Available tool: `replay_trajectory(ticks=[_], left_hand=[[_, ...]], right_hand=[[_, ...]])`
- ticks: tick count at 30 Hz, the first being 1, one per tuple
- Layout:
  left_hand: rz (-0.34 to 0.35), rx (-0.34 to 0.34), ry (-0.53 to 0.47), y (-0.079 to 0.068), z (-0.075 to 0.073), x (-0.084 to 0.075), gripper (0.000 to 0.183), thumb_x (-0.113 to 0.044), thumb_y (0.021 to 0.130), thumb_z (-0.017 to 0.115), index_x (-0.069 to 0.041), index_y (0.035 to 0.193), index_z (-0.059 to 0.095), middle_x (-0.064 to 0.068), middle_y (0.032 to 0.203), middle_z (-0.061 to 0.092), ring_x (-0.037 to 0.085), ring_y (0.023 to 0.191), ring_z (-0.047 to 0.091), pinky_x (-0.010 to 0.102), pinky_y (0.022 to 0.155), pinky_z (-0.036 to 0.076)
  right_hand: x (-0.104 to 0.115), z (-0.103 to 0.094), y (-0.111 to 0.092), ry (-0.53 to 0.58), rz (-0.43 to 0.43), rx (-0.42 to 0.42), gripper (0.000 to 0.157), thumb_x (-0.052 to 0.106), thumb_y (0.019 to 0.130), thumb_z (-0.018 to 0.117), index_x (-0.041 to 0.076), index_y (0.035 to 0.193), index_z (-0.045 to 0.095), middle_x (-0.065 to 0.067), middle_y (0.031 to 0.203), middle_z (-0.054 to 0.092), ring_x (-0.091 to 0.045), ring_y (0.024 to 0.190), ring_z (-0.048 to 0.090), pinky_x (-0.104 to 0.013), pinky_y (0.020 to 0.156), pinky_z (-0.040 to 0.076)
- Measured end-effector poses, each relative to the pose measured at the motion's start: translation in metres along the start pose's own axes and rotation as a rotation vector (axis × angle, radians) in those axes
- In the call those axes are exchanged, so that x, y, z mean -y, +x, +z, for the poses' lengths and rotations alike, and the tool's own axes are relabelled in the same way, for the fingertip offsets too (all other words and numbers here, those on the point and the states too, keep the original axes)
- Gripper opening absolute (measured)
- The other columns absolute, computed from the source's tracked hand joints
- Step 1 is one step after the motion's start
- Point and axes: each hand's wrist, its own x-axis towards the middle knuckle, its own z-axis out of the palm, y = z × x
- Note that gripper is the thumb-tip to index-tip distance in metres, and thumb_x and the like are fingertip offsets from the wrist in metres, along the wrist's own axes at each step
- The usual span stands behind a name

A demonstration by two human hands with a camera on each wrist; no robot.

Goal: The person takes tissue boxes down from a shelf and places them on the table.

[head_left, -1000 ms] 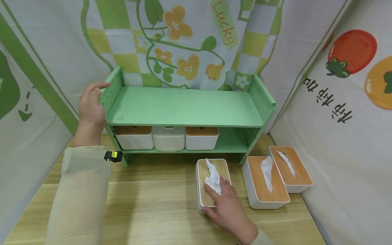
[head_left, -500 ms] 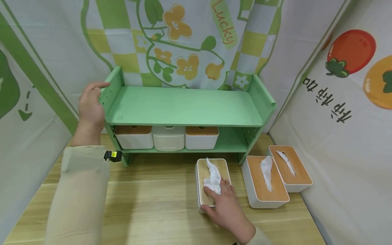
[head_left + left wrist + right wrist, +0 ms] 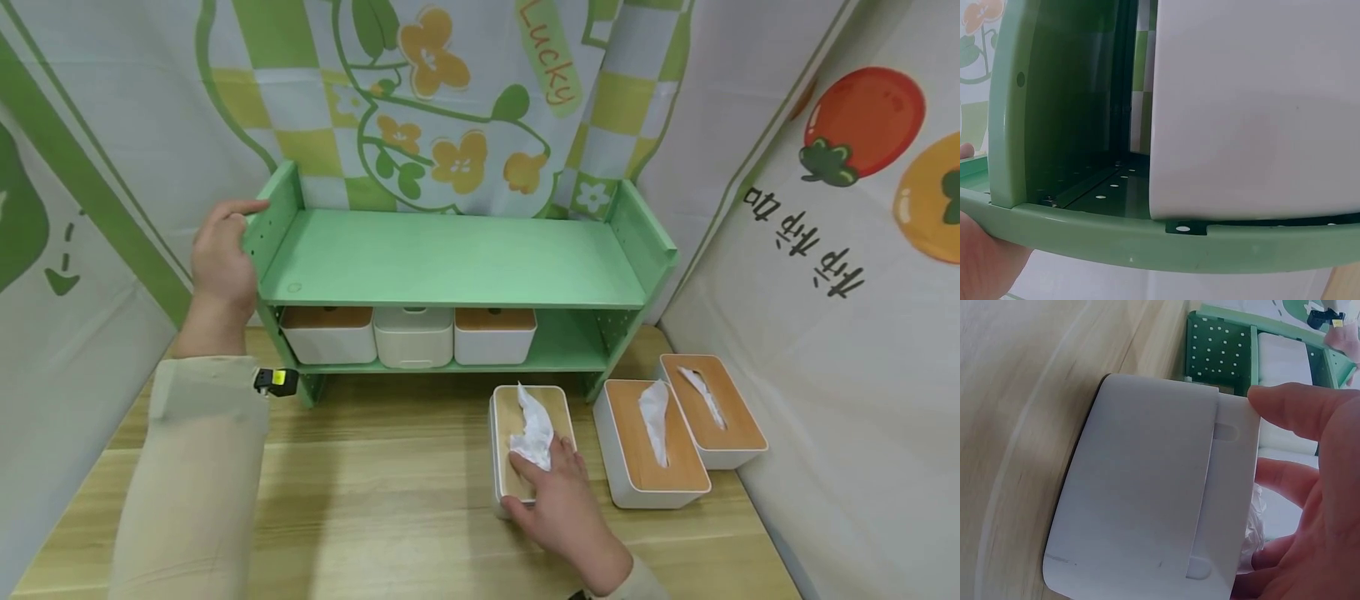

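My left hand (image 3: 225, 262) grips the left side panel (image 3: 279, 212) of a green two-tier shelf (image 3: 457, 262), its fingertips at the panel's edge. A white tissue box (image 3: 506, 425) with a wood-coloured top lies on the table in front of the shelf. My right hand (image 3: 562, 504) holds this box at its near end, thumb at the left corner and fingers spread over the top. White tissue (image 3: 534, 437) sticks up from its slot beside the fingers. In the right wrist view, the box's end wall (image 3: 1135, 481) shows a stepped seam below the thumb (image 3: 1285, 406).
To the right on the wooden table (image 3: 390, 500) stand two more tissue boxes, a nearer one (image 3: 622, 433) and a farther one (image 3: 738, 408). The lower tier bears two wood-topped boxes, left (image 3: 333, 343) and right (image 3: 495, 346), and an off-white box (image 3: 414, 346) between them.
The tissue box under my right hand has slid slightly to the right, and the hand has moved with it. My left hand stays on the shelf's side panel.
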Motion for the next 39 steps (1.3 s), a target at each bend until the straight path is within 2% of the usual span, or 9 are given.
replay_trajectory(ticks=[7,9,11,16,19,21,25,35,39], left_hand=[[0.003,0.002,-0.002,0.001,0.000,0.001,0.052,-0.029,0.107,0.014,-0.023,0.140,0.054,0.003,0.128,0.045,0.006,0.041,0.021,0.024,0.037,0.025],[0.005,-0.006,-0.008,0.002,0.000,0.002,0.051,-0.028,0.108,0.015,-0.024,0.139,0.055,0.004,0.116,0.048,0.006,0.042,0.020,0.024,0.038,0.025],[0.002,-0.009,-0.018,0.002,0.000,0.003,0.051,-0.029,0.108,0.016,-0.024,0.138,0.056,0.005,0.116,0.048,0.007,0.042,0.020,0.024,0.038,0.025],[-0.012,0.006,-0.024,0.002,0.000,0.003,0.051,-0.030,0.108,0.015,-0.024,0.140,0.054,0.004,0.145,0.037,0.008,0.043,0.021,0.024,0.037,0.025],[-0.007,0.006,-0.004,0.002,0.000,0.002,0.052,-0.029,0.108,0.014,-0.024,0.140,0.054,0.004,0.144,0.038,0.007,0.043,0.021,0.024,0.037,0.025],[0.003,-0.003,0.021,0.002,0.000,0.002,0.053,-0.029,0.107,0.013,-0.023,0.141,0.053,0.004,0.135,0.043,0.006,0.043,0.021,0.024,0.038,0.026],[0.011,-0.007,0.023,0.003,0.000,0.003,0.053,-0.029,0.107,0.013,-0.023,0.140,0.054,0.004,0.136,0.042,0.007,0.043,0.021,0.024,0.038,0.026],[-0.018,0.027,-0.025,0.002,-0.002,0.002,0.052,-0.031,0.108,0.014,-0.025,0.141,0.053,0.002,0.154,0.030,0.009,0.043,0.023,0.026,0.037,0.027],[-0.002,0.016,-0.017,0.001,0.000,0.002,0.052,-0.029,0.108,0.014,-0.023,0.140,0.054,0.005,0.140,0.043,0.007,0.042,0.022,0.025,0.037,0.026]], right_hand=[[-0.010,-0.004,-0.001,0.027,0.027,0.014,0.052,0.045,0.084,0.076,0.019,0.128,0.070,-0.045,0.132,0.044,-0.061,0.128,0.036,-0.065,0.105,0.030],[-0.012,-0.005,-0.001,0.032,0.037,0.018,0.052,0.044,0.084,0.076,0.018,0.128,0.070,-0.046,0.133,0.043,-0.061,0.128,0.035,-0.065,0.105,0.030],[-0.014,-0.006,-0.002,0.032,0.045,0.017,0.051,0.044,0.084,0.076,0.018,0.128,0.070,-0.046,0.133,0.042,-0.062,0.129,0.034,-0.065,0.105,0.031],[-0.019,-0.009,-0.004,0.038,0.070,0.012,0.051,0.041,0.083,0.078,0.018,0.128,0.070,-0.046,0.133,0.042,-0.062,0.128,0.034,-0.065,0.103,0.033],[-0.022,-0.010,-0.005,0.051,0.083,0.015,0.051,0.040,0.083,0.078,0.017,0.128,0.070,-0.045,0.134,0.042,-0.062,0.129,0.033,-0.065,0.104,0.032],[-0.025,-0.010,-0.005,0.052,0.084,0.012,0.051,0.039,0.083,0.078,0.016,0.127,0.070,-0.045,0.134,0.043,-0.062,0.130,0.032,-0.065,0.105,0.031],[-0.028,-0.011,-0.006,0.061,0.085,0.010,0.050,0.037,0.084,0.077,0.014,0.127,0.070,-0.044,0.133,0.045,-0.062,0.130,0.031,-0.066,0.105,0.030],[-0.031,-0.015,-0.007,0.064,0.110,0.025,0.048,0.033,0.084,0.076,0.012,0.126,0.070,-0.042,0.133,0.046,-0.062,0.130,0.031,-0.066,0.105,0.029],[-0.032,-0.015,-0.008,0.059,0.119,0.017,0.047,0.031,0.083,0.076,0.011,0.125,0.071,-0.043,0.133,0.046,-0.062,0.131,0.030,-0.066,0.105,0.028]])
